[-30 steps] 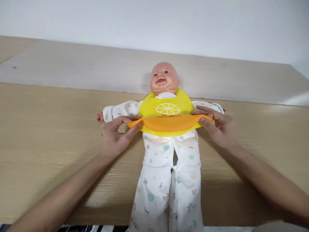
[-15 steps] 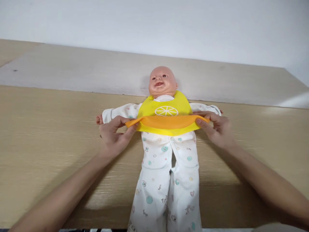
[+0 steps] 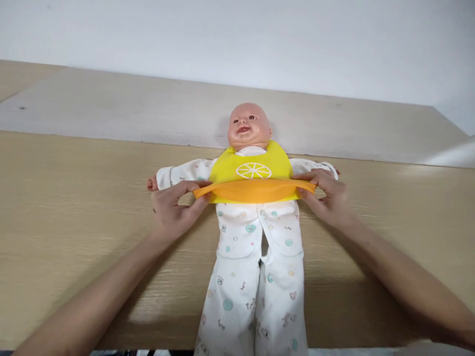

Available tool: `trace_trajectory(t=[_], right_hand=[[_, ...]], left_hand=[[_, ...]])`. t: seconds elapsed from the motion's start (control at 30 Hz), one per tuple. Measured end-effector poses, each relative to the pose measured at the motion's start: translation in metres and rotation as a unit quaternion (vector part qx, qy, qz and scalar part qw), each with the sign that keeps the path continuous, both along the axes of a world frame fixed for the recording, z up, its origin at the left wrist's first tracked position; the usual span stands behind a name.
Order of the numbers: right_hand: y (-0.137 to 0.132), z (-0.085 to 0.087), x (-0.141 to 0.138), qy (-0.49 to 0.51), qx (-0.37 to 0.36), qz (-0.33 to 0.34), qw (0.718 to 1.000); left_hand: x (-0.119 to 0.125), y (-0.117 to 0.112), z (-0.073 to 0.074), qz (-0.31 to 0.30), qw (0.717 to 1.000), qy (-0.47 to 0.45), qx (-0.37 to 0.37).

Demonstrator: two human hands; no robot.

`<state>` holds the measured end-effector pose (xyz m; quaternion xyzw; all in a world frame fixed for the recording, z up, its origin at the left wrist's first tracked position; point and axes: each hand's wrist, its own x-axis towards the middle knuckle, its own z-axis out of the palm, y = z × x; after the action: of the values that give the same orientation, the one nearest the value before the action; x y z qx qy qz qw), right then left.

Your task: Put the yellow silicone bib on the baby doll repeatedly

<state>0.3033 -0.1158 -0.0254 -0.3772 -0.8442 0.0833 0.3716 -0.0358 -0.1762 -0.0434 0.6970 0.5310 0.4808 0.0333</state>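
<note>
Where the left forearm crosses the wood-grain counter (image 3: 70,212) from about seven o'clock, the left hand (image 3: 171,212) sits at the nine o'clock side of a yellow bib (image 3: 252,165). Its fingers (image 3: 187,185) are pinched together, forefinger on top and thumb underneath, on the left corner of the bib's orange pocket (image 3: 254,191). The bib lies on the chest of a baby doll (image 3: 248,123), fastened round the neck, with a white lemon-slice print just above the pocket. The doll is on its back in the middle of the counter, head at twelve o'clock and legs running to six o'clock. It wears a white romper (image 3: 256,277) dotted with small coloured prints, and both sleeves are spread out to nine and three o'clock. The pocket's lip is drawn taut and a little raised between the two hands. At the three o'clock side of the bib the right hand (image 3: 332,202) mirrors the other, its fingers (image 3: 309,176) clamped on the right corner of the orange pocket, and its forearm leaves toward five o'clock. Beyond the doll's head, at twelve o'clock, a pale board (image 3: 111,109) runs across below a white wall (image 3: 237,39).
</note>
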Motion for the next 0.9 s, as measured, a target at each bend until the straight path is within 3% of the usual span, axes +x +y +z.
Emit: trace_trajectory(t=[0.2,0.47,0.7,0.9], right_hand=[[-0.003,-0.004,0.002,0.007,0.005,0.031,0.999],[-0.005,-0.019,0.005,-0.005,0.060,0.060,0.996],[-0.006,-0.027,0.003,0.011,0.082,0.081,0.993],[-0.007,-0.033,0.004,0.085,-0.001,0.088,0.993]], left_hand=[[0.000,-0.004,-0.003,-0.036,0.999,0.007,-0.012],[0.002,-0.005,-0.010,-0.074,0.995,0.043,0.045],[-0.001,-0.004,-0.011,-0.094,0.995,0.022,0.024],[-0.005,-0.004,-0.020,-0.072,0.997,-0.023,0.015]])
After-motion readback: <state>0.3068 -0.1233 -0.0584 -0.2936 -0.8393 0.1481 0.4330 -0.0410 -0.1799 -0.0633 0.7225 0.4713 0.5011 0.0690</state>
